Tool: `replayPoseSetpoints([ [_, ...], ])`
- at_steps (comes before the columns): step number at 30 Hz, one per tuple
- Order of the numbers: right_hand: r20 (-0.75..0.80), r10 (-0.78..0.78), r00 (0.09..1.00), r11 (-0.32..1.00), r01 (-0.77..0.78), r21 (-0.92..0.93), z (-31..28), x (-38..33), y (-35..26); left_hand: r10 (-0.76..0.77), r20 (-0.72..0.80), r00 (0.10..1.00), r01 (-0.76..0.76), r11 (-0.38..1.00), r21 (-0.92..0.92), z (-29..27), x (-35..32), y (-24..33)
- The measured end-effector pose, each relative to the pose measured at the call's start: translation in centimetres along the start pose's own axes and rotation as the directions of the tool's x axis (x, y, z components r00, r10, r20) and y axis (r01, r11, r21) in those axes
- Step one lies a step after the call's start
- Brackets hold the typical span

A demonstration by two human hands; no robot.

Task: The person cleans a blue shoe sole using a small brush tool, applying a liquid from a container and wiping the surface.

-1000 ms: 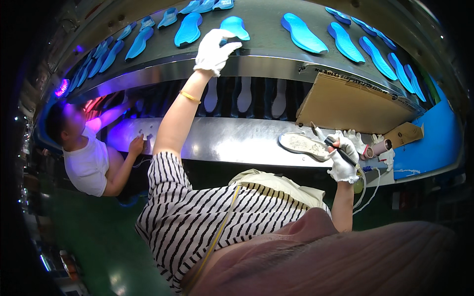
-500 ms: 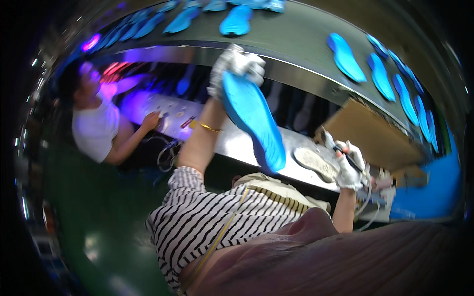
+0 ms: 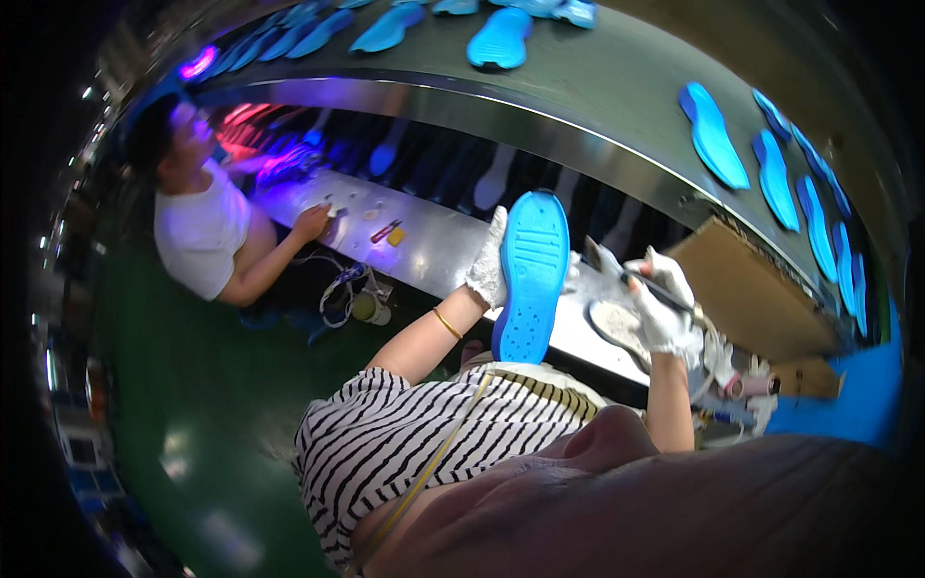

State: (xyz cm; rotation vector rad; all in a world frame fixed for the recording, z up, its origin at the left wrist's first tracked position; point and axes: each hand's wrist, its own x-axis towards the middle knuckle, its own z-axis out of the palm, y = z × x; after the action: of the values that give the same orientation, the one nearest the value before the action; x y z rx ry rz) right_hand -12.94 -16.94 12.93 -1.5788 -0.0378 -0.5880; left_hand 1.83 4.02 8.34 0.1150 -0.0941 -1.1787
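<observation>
My left hand (image 3: 489,265), in a white glove, grips a blue shoe sole (image 3: 535,275) by its left edge and holds it lengthwise over the bench's front edge. Grooves and small holes show on the sole's visible face. To its right, my gloved right hand (image 3: 665,313) is closed around a slim brush-like tool (image 3: 605,258) with a dark handle and a flat, pale tip. That tip points toward the sole but is apart from it. Beneath the right hand, a whitish sole-shaped piece (image 3: 617,326) lies on the metal bench (image 3: 438,231), partly covered by the hand.
Blue soles (image 3: 711,135) lie along the dark conveyor belt (image 3: 617,87) beyond the bench. A cardboard sheet (image 3: 747,279) leans at the right, near spools (image 3: 756,387). At the left, a co-worker (image 3: 207,222) sits by the bench, near cables (image 3: 342,289) and a cup (image 3: 371,308).
My left hand has brought the blue sole down and back from the conveyor's edge. The sole has turned to show its grooved face. My right hand still grips the tool, its tip now nearer the sole.
</observation>
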Motion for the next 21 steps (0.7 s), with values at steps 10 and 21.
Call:
replayPoseSetpoints([
  [10, -0.198, -0.054, 0.979, 0.986, 0.022, -0.164, 0.6, 2.0, -0.7, 0.214, 0.016, 0.977, -0.211, 0.943, 0.258, 0.9, 5.0, -7.3],
  [21, -0.332, -0.077, 0.940, 0.997, 0.066, -0.042, 1.3, -3.0, -0.1, 0.080, -0.034, 0.996, -0.055, 0.884, 0.464, 0.7, 5.9, -7.5],
])
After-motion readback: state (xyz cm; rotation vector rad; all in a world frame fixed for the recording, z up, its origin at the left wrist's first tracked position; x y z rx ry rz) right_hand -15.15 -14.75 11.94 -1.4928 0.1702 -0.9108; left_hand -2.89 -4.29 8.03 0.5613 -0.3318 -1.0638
